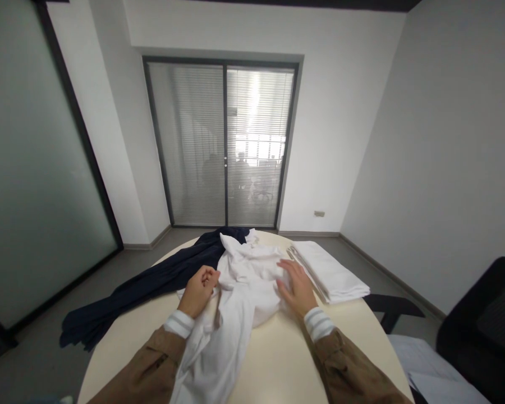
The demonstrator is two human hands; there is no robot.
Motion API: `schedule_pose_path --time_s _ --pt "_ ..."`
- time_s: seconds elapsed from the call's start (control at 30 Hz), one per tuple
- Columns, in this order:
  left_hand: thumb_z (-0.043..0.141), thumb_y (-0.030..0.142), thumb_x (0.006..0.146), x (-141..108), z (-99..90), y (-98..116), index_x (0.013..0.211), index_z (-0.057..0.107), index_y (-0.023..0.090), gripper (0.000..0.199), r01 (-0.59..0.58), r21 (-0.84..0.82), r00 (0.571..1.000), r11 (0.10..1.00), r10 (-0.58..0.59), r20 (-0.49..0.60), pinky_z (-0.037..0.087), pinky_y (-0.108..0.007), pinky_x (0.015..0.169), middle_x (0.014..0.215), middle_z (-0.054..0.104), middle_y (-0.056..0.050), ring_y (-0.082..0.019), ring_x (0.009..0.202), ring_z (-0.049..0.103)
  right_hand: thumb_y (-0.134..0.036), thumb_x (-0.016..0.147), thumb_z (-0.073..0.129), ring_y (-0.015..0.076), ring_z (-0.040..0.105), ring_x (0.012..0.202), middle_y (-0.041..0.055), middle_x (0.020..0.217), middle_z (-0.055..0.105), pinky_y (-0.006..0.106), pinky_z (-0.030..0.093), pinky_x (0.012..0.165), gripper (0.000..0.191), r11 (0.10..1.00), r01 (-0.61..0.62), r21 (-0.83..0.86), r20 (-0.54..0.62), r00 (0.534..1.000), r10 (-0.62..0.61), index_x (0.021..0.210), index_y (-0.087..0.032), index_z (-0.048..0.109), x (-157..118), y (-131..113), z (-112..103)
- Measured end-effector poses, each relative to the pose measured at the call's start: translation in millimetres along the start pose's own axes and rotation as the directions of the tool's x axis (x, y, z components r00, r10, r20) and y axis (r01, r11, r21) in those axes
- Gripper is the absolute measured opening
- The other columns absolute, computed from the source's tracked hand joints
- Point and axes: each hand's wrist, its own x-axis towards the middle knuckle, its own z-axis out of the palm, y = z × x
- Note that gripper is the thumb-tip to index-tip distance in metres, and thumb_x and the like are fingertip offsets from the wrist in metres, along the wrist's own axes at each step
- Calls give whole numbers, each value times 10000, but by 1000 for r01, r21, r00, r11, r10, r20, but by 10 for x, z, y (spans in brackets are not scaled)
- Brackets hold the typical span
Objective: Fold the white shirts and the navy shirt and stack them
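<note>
Brown sleeves low down. White shirt (239,292) on table (286,359), long way running from near edge to far side. Left hand (198,294) fingers clamped on shirt; right hand (297,289) fingers spread flat on it.

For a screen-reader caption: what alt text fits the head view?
Two hands work a crumpled white cotton garment on a round cream table: left hand fisted on it, right hand pressing flat. A dark navy garment lies left, folded white cloth right.
</note>
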Motion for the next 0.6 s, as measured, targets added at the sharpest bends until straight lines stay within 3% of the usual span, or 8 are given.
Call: schedule_pose_path --time_s 0.1,0.17,0.27,0.33,0.47,0.6 --pt "674 523 793 -144 50 103 938 577 201 366 25 3 978 1000 -25 209 371 -249 549 607 540 62 -139 531 513 -325 845 627 309 483 1270 115 1309 609 521 353 1079 390 974 216 64 284 932 -225 1223 -232 609 -32 -183 -64" --pt "758 482 712 -201 136 99 1000 583 190 446 57 -32 966 998 -47 255 333 -234 530 610 511 79 -122 524 479 -334 840 648 296 519 1217 115 1256 637 503 370 1053 409 968 231 100 344 905 -252 1231 -223 603 -51 -261 -39" --pt "797 417 655 -207 225 62 1057 616 158 512 101 -111 943 989 -59 327 304 -221 518 609 463 90 -102 517 434 -326 914 600 254 580 1091 103 1132 680 451 413 989 285 974 195 115 350 910 -223 1175 -211 621 -62 -274 32" --pt "782 417 679 -170 209 57 1003 657 148 439 88 -151 952 985 -39 302 336 -220 542 639 497 65 -106 556 468 -325 960 558 239 595 1028 91 1063 694 426 427 953 203 973 207 101 336 913 -229 1104 -208 641 -54 -232 60" --pt "770 500 699 -50 57 32 922 647 166 420 96 -300 992 949 -66 112 411 -225 561 710 618 16 -137 611 565 -288 1007 467 240 599 945 81 943 697 408 444 889 212 969 249 8 238 940 -244 1018 -203 661 -13 -99 29" --pt "789 497 683 78 -71 -139 996 594 192 479 215 -498 965 840 -262 -25 487 -252 557 675 661 13 -165 581 623 -301 1005 452 258 584 993 106 1011 676 414 457 890 258 989 72 -130 7 997 -71 1050 -203 686 10 67 -63"
